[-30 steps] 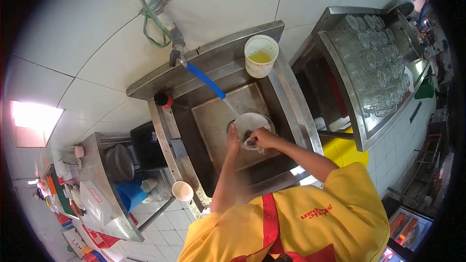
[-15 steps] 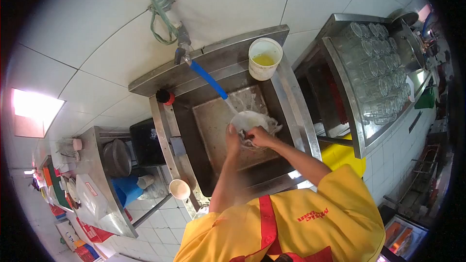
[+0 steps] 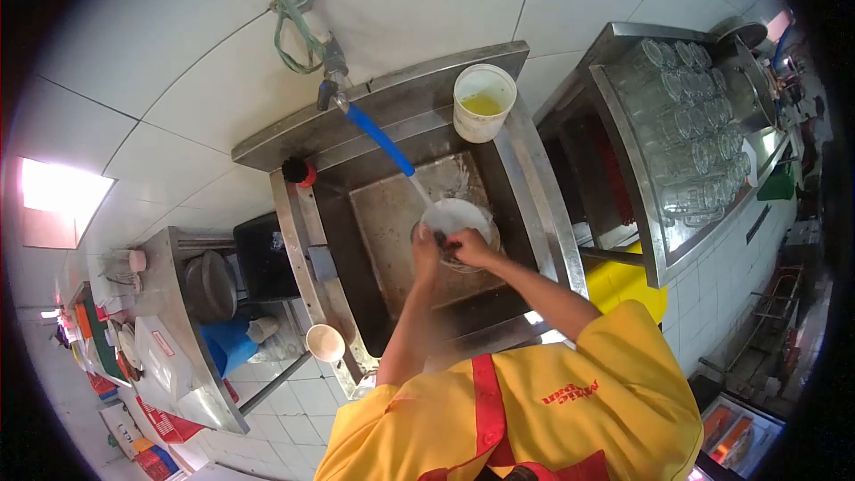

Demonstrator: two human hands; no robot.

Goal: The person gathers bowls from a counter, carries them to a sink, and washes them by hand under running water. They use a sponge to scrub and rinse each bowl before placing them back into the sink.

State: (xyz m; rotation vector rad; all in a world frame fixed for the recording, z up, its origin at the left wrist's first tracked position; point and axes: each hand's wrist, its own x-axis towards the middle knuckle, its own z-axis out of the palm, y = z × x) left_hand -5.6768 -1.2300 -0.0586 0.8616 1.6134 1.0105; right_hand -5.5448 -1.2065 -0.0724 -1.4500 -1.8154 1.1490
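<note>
Under a stream from the blue hose (image 3: pixel 381 138), a white round dish (image 3: pixel 463 210), perhaps a bowl or plate, is held low in the metal sink (image 3: pixel 370 232). My left hand (image 3: pixel 427 251) is closed at the dish's near left edge. Close beside it, my right hand (image 3: pixel 472 249) has its fingers curled over the near part of the dish. Something small and dark shows between the two hands; I cannot make out its kind. Water runs onto the dish's upper left side.
A white bucket (image 3: pixel 479 123) with yellowish liquid stands on the sink's back right corner. A black-and-red object (image 3: pixel 299 172) sits at the back left. On the left rim are a grey sponge-like block (image 3: pixel 322 263) and a cup (image 3: pixel 326 344). Glass mugs (image 3: pixel 690 138) fill the right rack.
The white splash and froth spreading off the dish's right side has shrunk, and the dish's outline is clearer. Both hands stay close together at its near edge. The view has shifted slightly.
</note>
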